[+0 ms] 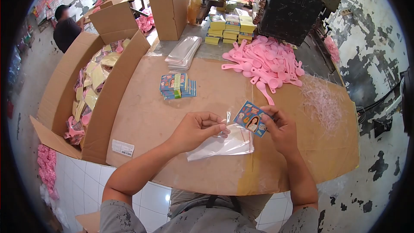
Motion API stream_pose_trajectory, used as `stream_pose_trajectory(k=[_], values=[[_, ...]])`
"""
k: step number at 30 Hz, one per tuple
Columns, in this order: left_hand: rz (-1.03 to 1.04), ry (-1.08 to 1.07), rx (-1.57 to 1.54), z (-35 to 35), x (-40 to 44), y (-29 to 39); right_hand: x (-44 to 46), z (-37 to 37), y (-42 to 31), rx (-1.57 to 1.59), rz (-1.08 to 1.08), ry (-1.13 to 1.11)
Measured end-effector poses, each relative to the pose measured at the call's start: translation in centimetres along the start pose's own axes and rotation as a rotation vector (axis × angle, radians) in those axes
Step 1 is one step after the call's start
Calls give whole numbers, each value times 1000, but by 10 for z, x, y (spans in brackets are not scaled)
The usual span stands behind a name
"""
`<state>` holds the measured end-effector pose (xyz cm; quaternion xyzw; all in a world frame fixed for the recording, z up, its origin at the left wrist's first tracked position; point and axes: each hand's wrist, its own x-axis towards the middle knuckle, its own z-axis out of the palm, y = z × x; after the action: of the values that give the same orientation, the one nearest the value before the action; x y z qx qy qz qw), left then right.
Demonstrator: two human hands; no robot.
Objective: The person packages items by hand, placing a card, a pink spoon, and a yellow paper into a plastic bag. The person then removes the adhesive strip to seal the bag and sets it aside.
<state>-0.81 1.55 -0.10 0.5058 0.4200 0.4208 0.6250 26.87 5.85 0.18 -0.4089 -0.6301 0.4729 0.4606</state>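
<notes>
My left hand (pixel 202 130) pinches the edge of a clear plastic bag over the middle of the cardboard-covered table. My right hand (pixel 279 125) holds a blue printed card (pixel 251 118) by its right side, tilted, close to the fingers of my left hand. Beneath both hands lie more clear plastic bags (pixel 228 144). A banded stack of the same blue cards (pixel 174 86) sits further back on the left. Behind it is a pile of clear plastic sleeves (pixel 184 51). Pink plastic spoons (pixel 269 62) are heaped at the back right.
An open cardboard box (pixel 114 99) of packed pieces stands at the left. Yellow-edged card stacks (pixel 230 28) and a black machine (pixel 290 8) are at the back. Plastic strands (pixel 323 101) lie right. Two other people are in the background, one seated left (pixel 67 30).
</notes>
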Motion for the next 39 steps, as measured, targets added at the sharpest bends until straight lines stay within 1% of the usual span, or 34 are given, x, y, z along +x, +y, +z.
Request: stream_pose_trajectory(k=[2,5,8,9,11,12,14,15,17,18,20,21,23,26,29,32,35,38,39], values=[[-14,-17,8,0,1,-2,-1,3,-7,42,-70,42],[-16,-38,49,2,1,-1,0,-9,0,-181,-142,-78],[0,-80,95,8,-2,-5,1,-8,-12,-433,-344,-192],[7,-99,108,10,-3,-6,0,-5,-16,-441,-365,-214],[38,-155,246,15,-5,-5,-1,6,-21,-457,-406,-260],[53,-183,315,17,-7,-4,-4,10,-19,-340,-293,-229],[39,-162,314,20,-8,-4,-12,18,-12,-106,-66,-165],[34,-151,314,21,-8,-5,-12,20,-8,-20,-60,-102],[81,-102,166,21,-5,-12,-10,23,-1,150,-51,21],[106,-78,92,21,-4,-13,-9,20,-3,24,-134,-67],[26,-78,136,19,-5,-7,-5,9,-7,-231,-296,-244],[-16,-79,158,18,-7,-5,-2,7,-8,-252,-334,-333],[28,-77,160,19,-7,-7,13,3,-7,-294,-411,-512],[51,-49,99,17,-7,-6,44,-18,3,-668,-201,-88],[54,-41,37,14,-7,-4,66,-41,24,-1002,-148,-16],[90,-41,21,8,-7,-2,76,-46,37,-1039,-257,-13],[96,-2,13,3,-8,0,60,-25,-2,-750,-172,-31],[90,13,20,1,-7,-1,36,-11,-33,-423,-202,-214],[91,7,25,1,-7,-2,33,-10,-38,-437,-225,-226]])
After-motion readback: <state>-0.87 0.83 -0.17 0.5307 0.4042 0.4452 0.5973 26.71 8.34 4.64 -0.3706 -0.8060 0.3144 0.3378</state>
